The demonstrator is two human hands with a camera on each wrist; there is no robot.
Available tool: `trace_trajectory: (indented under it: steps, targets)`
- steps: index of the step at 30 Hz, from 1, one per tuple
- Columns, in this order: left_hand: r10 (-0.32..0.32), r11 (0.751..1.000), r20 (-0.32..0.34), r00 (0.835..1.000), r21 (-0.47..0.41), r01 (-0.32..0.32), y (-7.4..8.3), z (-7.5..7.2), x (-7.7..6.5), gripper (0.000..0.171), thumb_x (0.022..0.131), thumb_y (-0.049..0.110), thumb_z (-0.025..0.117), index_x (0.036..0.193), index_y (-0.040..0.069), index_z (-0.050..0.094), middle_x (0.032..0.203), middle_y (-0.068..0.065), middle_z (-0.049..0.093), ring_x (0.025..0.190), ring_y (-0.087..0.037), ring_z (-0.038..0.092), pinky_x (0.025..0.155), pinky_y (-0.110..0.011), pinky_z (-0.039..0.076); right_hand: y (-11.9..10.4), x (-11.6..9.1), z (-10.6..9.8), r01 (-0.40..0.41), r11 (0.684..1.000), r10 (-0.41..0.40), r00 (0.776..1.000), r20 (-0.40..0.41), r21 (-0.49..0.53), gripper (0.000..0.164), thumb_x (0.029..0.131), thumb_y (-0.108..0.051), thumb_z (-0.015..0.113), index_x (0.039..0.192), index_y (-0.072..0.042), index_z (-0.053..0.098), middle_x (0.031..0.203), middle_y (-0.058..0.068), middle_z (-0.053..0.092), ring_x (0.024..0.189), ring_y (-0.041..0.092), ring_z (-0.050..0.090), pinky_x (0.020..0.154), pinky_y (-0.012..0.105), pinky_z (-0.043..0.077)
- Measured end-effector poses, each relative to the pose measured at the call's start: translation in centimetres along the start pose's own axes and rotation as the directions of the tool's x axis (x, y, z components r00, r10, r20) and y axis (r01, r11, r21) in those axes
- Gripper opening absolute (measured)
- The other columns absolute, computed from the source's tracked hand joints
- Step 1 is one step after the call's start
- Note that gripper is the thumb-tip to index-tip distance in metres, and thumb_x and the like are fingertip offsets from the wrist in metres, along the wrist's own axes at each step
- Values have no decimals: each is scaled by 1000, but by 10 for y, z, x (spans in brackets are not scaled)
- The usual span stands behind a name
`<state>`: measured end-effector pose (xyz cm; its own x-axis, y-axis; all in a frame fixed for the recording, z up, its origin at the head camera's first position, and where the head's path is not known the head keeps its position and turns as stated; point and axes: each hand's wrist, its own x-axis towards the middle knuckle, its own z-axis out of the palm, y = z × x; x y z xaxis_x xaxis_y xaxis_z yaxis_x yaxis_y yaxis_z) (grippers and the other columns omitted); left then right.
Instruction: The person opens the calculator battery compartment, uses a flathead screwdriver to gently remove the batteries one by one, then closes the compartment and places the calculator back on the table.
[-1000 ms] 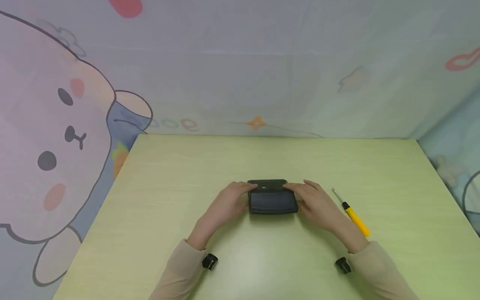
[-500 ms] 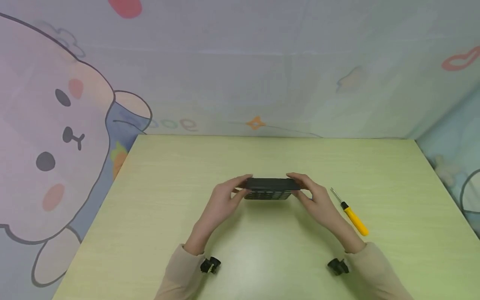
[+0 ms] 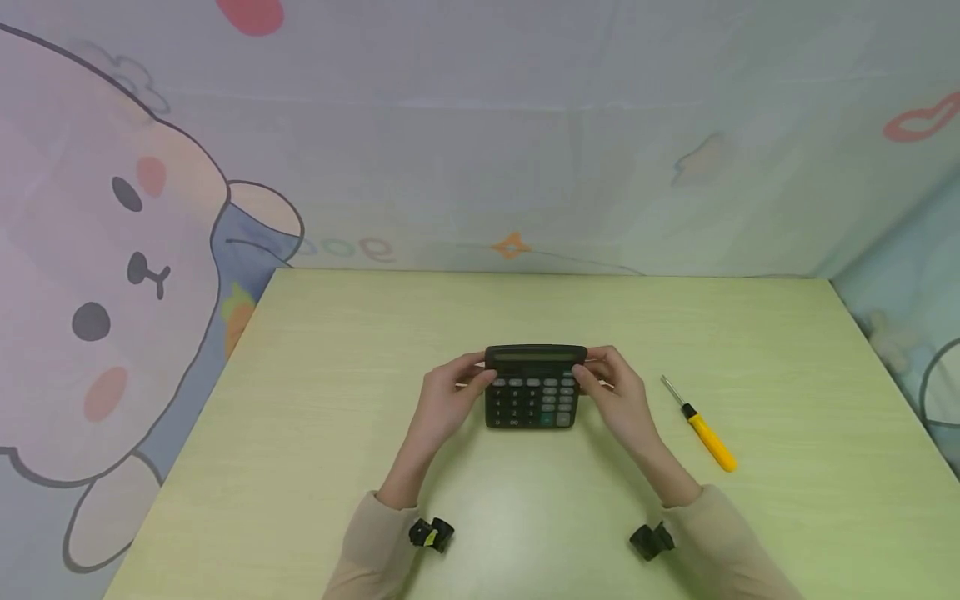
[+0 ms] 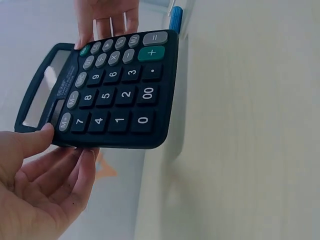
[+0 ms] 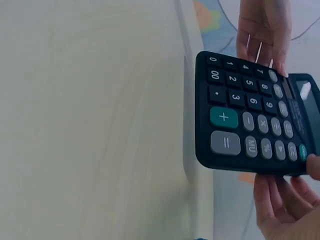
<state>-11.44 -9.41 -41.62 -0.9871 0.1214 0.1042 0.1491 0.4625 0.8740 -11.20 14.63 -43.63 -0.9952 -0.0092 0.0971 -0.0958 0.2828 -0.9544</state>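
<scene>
Both hands hold a black calculator (image 3: 532, 398) upright over the table, keys and display facing me. My left hand (image 3: 442, 402) pinches its left edge, thumb on the front beside the top row of keys and fingers behind. On the opposite edge my right hand (image 3: 621, 407) grips the same way, its thumb near the green key at the upper right. In the left wrist view the calculator (image 4: 115, 92) shows grey function keys, dark number keys and a green plus key. The right wrist view shows its lower edge (image 5: 199, 110) close over the tabletop.
A screwdriver (image 3: 708, 437) with a yellow handle lies on the table (image 3: 337, 333) right of my right hand, tip pointing away. Beyond the right hand stands a blue ribbed cap-like thing (image 4: 175, 20). A printed cloth (image 3: 450, 150) hangs behind the table's far edge.
The calculator has turned over in my hands: its back faced up, then its edge showed, and now the keys face me. My thumbs have come round to its front.
</scene>
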Motion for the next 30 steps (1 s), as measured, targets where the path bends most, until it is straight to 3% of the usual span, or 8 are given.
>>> trace_trajectory:
  steps: [7, 13, 18, 25, 30]
  targets:
    - [-85, 996, -5, 996, -1, 85, -7, 9, 5, 36, 92, 24, 64, 124, 7, 64, 101, -14, 74, 92, -27, 70, 70, -31, 55, 1, 3, 10, -122, 993, 122, 991, -57, 0, 26, 97, -19, 57, 118, -4, 58, 107, 23, 70, 79, 1, 64, 75, 22, 56]
    - [-149, 989, 32, 988, -13, 149, -10, 14, 5, 46, 93, 22, 62, 136, 7, 53, 111, -17, 71, 102, -29, 68, 84, -41, 55, 2, 3, 15, -181, 983, 180, 983, -33, -15, 36, 99, -25, 53, 130, -6, 54, 119, 19, 65, 94, 22, 66, 81, 31, 55]
    - [-200, 978, 64, 978, -54, 204, -9, 17, 6, 54, 94, 18, 60, 144, 8, 43, 122, -21, 65, 109, -31, 65, 91, -45, 54, 2, 2, 18, -207, 977, 209, 978, 24, -57, 49, 99, -23, 52, 144, -5, 41, 140, 16, 49, 115, 32, 58, 92, 41, 50]
    - [-220, 970, 70, 973, -87, 225, -10, 25, 8, 58, 95, 15, 56, 147, 2, 36, 136, -22, 55, 117, -35, 60, 93, -42, 53, 3, 0, 24, -210, 977, 211, 973, 91, -22, 64, 98, -14, 51, 152, -1, 20, 149, 23, 36, 131, 38, 44, 110, 50, 38]
    - [-211, 969, 96, 973, -112, 221, -11, 29, 8, 57, 94, 13, 55, 147, 1, 35, 141, -24, 49, 123, -38, 56, 95, -43, 52, 6, 0, 26, -213, 975, 219, 969, 114, -61, 66, 98, -16, 51, 152, 0, 17, 151, 23, 35, 137, 38, 37, 113, 49, 34]
